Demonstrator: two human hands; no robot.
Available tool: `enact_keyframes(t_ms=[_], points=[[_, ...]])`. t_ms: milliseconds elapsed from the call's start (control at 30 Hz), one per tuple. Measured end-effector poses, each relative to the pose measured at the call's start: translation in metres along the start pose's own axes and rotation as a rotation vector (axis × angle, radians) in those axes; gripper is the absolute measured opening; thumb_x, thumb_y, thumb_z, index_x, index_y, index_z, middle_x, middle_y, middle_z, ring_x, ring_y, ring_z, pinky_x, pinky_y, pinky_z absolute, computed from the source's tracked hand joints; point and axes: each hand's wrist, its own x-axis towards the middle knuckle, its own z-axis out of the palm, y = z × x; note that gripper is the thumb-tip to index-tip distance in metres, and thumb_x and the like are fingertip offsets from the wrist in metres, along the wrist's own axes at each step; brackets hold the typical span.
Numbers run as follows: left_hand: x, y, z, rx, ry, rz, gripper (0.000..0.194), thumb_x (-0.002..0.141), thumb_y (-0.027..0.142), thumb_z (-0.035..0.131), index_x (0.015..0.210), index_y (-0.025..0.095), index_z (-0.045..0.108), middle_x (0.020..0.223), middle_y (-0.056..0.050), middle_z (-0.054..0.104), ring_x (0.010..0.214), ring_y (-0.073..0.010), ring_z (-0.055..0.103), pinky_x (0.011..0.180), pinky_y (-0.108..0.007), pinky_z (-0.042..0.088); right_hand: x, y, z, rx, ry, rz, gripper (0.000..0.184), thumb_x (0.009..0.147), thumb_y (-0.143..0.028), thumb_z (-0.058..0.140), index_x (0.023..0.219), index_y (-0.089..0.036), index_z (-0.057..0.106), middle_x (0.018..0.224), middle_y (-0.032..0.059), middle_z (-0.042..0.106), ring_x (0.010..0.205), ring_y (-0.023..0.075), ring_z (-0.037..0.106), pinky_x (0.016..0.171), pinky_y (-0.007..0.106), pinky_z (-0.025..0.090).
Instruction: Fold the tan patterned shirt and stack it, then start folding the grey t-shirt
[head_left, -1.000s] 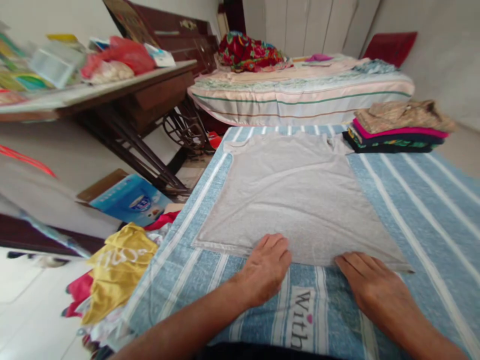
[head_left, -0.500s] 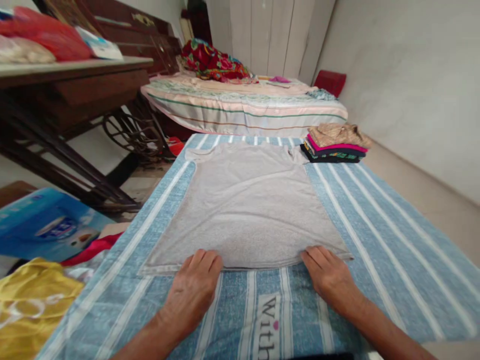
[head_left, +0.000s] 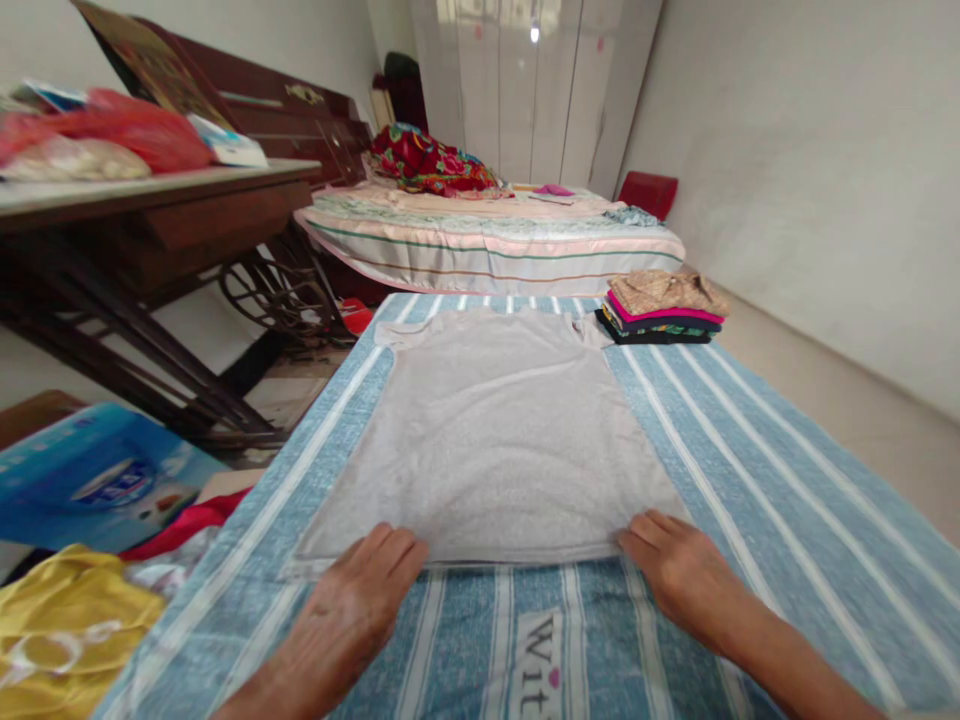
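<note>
A grey T-shirt (head_left: 495, 430) lies spread flat, its sleeves at the far end and its hem toward me. My left hand (head_left: 367, 580) is closed on the hem left of the middle. On the right part of the hem, my right hand (head_left: 679, 560) is closed too, with its fingertips pinching the fabric. The hem runs nearly straight between both hands, and faint wrinkles cross the shirt's body. Beneath it is a blue and white striped cloth (head_left: 750, 480) with printed lettering near me.
A stack of folded clothes (head_left: 664, 308) sits past the right sleeve. Beyond stands a bed (head_left: 487, 240) with a red floral blanket (head_left: 435, 160). At left are a sewing machine table (head_left: 225, 190), a blue box (head_left: 105, 480) and a yellow garment (head_left: 67, 630).
Both hands have slid apart along the hem, the left one leftward and the right one slightly rightward. The near part of the shirt looks smoother. The camera view has tilted up a little.
</note>
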Motion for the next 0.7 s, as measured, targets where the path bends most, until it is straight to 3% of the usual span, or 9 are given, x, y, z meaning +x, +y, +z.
enact_keyframes(t_ms=[200, 500, 700], points=[[-0.016, -0.007, 0.017, 0.057, 0.051, 0.005, 0.031, 0.084, 0.005, 0.036, 0.1, 0.02, 0.059, 0.092, -0.004, 0.065, 0.087, -0.019, 0.061, 0.076, -0.032, 0.051, -0.007, -0.008, 0.018, -0.048, -0.047, -0.018, 0.024, 0.074, 0.003, 0.049, 0.084, -0.018, 0.055, 0.076, 0.0021, 0.055, 0.069, 0.0185, 0.05, 0.062, 0.03, 0.034], [-0.033, -0.027, 0.014, 0.069, 0.134, -0.032, 0.03, 0.085, 0.009, 0.04, 0.103, 0.023, 0.06, 0.093, -0.004, 0.067, 0.091, -0.0206, 0.062, 0.081, -0.035, 0.051, -0.006, -0.005, 0.007, -0.019, -0.034, -0.046, 0.023, 0.077, 0.0, 0.047, 0.087, -0.018, 0.055, 0.076, 0.0019, 0.056, 0.068, 0.0166, 0.051, 0.061, 0.028, 0.035], [-0.046, -0.038, 0.025, 0.12, 0.096, -0.072, 0.028, 0.087, 0.016, 0.038, 0.103, 0.02, 0.06, 0.097, -0.008, 0.066, 0.093, -0.0252, 0.061, 0.083, -0.042, 0.05, -0.006, -0.009, 0.012, -0.045, -0.043, -0.037, 0.019, 0.08, -0.001, 0.047, 0.084, -0.018, 0.054, 0.076, 0.0019, 0.055, 0.068, 0.0178, 0.05, 0.061, 0.029, 0.034]])
